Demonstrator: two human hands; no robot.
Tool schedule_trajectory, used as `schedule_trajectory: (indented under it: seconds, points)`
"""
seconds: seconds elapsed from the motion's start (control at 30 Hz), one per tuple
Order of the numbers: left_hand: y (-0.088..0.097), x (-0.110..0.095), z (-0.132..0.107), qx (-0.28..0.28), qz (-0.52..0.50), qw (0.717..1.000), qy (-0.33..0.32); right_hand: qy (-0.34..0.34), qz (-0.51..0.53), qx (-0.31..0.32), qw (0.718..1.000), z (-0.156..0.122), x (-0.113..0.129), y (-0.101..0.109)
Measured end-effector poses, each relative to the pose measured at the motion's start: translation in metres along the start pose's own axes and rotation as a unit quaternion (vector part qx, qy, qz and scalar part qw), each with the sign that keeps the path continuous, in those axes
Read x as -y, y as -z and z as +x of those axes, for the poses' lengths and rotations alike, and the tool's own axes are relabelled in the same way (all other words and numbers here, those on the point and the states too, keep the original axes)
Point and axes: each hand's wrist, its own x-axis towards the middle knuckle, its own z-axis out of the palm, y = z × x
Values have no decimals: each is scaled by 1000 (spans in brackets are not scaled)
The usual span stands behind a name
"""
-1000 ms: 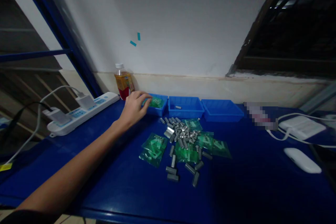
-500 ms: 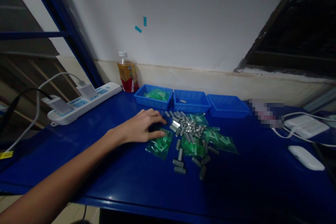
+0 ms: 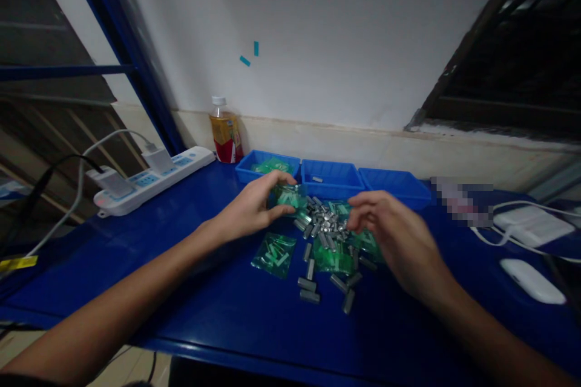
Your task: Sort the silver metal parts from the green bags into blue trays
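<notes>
My left hand (image 3: 261,202) is closed on a small green plastic bag (image 3: 290,195), pinching it between thumb and fingers just above the pile's left side. Beneath and beside it lies a heap of short silvery metal pieces (image 3: 325,222), some scattered toward me. At the heap's right edge is my right hand (image 3: 393,236), slightly blurred, its fingers loosely bent and nothing visible in them. Another green bag (image 3: 273,255) with pale strips inside lies flat below my left hand. More green bags (image 3: 333,257) lie among the metal pieces, one partly covered by my right hand.
Behind the heap stand a blue bin (image 3: 245,176) with green bags, a middle blue bin (image 3: 333,175) with one metal piece, and a right blue bin (image 3: 394,184). A drink bottle (image 3: 226,136), power strip (image 3: 158,178), white charger (image 3: 533,221) and white case (image 3: 532,281) surround them.
My left hand has lifted a green bag and holds it above the pile. My right hand has come into view from the right, reaching the pile. The view has shifted slightly.
</notes>
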Motion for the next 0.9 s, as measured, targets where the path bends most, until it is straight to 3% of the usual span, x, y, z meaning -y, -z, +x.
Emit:
schedule_trajectory:
  seconds: [0.07,0.13,0.23,0.33,0.47,0.53,0.6,0.67,0.77,0.83,0.9]
  points:
    - [-9,-15,8,-61,32,996,-53,-55,61,23,996,-5,-7,-9]
    - [-21,-28,14,-85,63,985,-136,-120,127,47,983,-12,-12,-16]
    - [-40,-40,16,-66,113,954,-270,-158,172,33,972,-21,-15,-20]
    - [-54,-42,11,-16,128,942,-309,-153,152,9,976,-24,-19,-17]
    - [-62,-39,1,36,76,973,-216,-73,51,-72,993,-20,-30,-8]
    - [-61,-38,-1,27,23,988,-150,15,-50,-125,991,-18,-35,-3]
    - [-59,-39,1,19,-49,997,-62,120,-153,-147,970,-19,-36,0]
    - [-56,-41,4,42,-157,986,42,216,-225,-133,941,-22,-36,0]
    - [-53,-44,10,92,-316,930,164,310,-288,-95,901,-28,-35,-4]
    - [-49,-41,15,91,-351,911,195,325,-315,-75,889,-31,-36,-7]
    - [-37,-29,24,69,-319,928,181,315,-330,-61,888,-31,-37,-9]
